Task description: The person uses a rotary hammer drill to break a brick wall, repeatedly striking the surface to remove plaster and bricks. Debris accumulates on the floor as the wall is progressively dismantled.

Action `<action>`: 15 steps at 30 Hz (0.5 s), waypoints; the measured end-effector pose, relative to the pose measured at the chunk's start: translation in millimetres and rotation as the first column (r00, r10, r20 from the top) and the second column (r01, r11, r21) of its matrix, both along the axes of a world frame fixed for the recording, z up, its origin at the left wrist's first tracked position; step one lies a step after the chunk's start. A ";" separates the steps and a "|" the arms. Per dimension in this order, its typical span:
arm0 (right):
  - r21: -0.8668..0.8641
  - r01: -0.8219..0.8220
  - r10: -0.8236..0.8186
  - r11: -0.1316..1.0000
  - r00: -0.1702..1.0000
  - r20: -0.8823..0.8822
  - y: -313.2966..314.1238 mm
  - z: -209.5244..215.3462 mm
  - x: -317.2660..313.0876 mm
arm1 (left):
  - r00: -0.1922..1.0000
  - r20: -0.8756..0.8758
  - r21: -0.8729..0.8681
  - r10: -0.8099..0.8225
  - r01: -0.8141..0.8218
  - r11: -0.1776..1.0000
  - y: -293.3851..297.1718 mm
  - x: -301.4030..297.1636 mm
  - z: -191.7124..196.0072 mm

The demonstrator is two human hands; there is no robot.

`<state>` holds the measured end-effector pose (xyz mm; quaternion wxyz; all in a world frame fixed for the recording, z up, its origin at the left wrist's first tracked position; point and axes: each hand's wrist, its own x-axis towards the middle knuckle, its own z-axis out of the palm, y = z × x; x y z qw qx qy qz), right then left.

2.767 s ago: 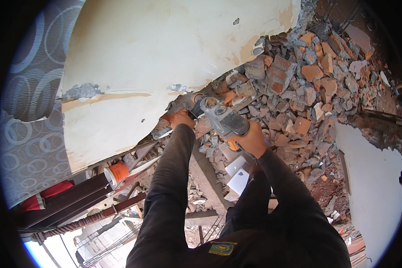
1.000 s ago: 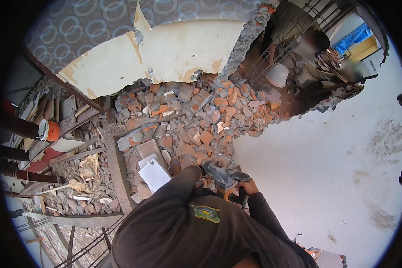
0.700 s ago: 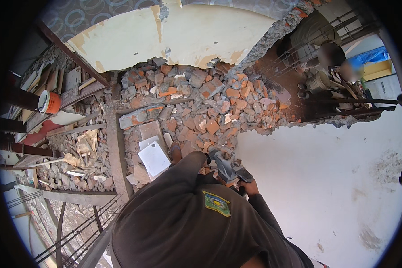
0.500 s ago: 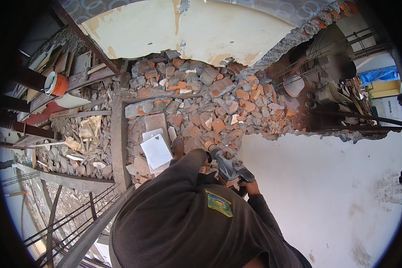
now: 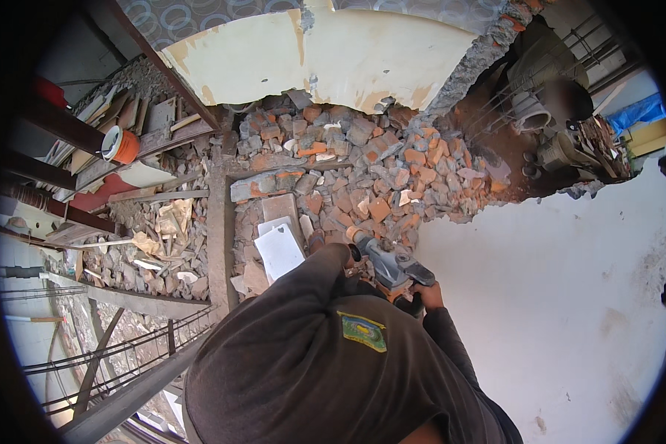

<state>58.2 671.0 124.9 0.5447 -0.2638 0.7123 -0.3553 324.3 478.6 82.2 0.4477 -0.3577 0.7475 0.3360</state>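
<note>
A grey demolition hammer [image 5: 386, 265] with an orange part near its lower end is held in front of my body, above broken brick. My right hand [image 5: 431, 296] is closed round its black rear handle at the white wall's edge. Partly covered by my dark sleeve, my left hand [image 5: 346, 255] grips the black side handle [image 5: 356, 252]. The hammer's bit cannot be made out. Bricks and mortar chunks [image 5: 348, 200] lie heaped just beyond the tool. A foot [image 5: 316, 240] shows beside my left forearm, next to a white tile [image 5: 280, 251].
A concrete beam [image 5: 220, 222] runs along the left, with more rubble past it. An orange bucket [image 5: 128, 146] stands on boards at far left. Bent rebar [image 5: 111, 355] crosses the lower left. A broken cream wall slab [image 5: 333, 55] lies ahead; a person [image 5: 567, 100] is at far right.
The view has turned a little, so most surroundings sit further right. My hands and the hammer have shifted right and slightly up in the picture; both hands keep their grip.
</note>
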 end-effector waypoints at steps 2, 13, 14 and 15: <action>-0.015 0.001 -0.003 1.000 0.997 -0.082 5.3 -0.4 -1.5 | 0.991 -0.007 -0.022 0.131 -0.131 0.991 6.0 -1.6 4.9; -0.154 0.073 -0.053 0.985 0.990 0.128 39.9 3.5 0.2 | 0.928 -0.134 -0.145 0.347 -0.365 0.920 41.2 6.3 15.8; -0.151 0.082 -0.063 0.985 0.989 0.131 41.6 4.9 1.5 | 0.924 -0.139 -0.116 0.355 -0.371 0.921 39.7 7.7 17.7; -0.166 0.074 -0.059 0.983 0.994 0.095 43.7 6.2 2.8 | 0.920 -0.144 -0.084 0.365 -0.379 0.922 38.6 9.0 19.0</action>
